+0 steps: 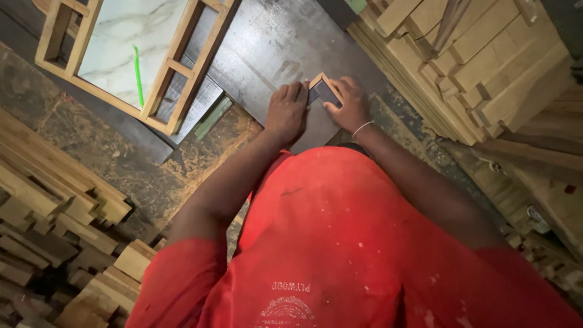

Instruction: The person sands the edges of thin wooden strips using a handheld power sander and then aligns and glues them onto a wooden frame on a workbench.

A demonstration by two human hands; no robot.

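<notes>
A small dark square panel point(323, 92) with a light wooden edge strip sits on a large dark board point(267, 42) in front of me. My left hand point(286, 112) rests knuckles-up on the board, with its fingertips against the panel's left edge. From the right side, my right hand point(351, 104), a thin white band on its wrist, pinches the panel. The two hands hold it between them. My red shirt fills the lower part of the view.
A light wooden frame point(182, 61) lies over a white marbled sheet point(121, 36) with a green stick at upper left. Stacks of light wooden slats point(486, 61) rise on the right, and wood offcuts point(54, 200) are piled at lower left. Sawdust covers the floor.
</notes>
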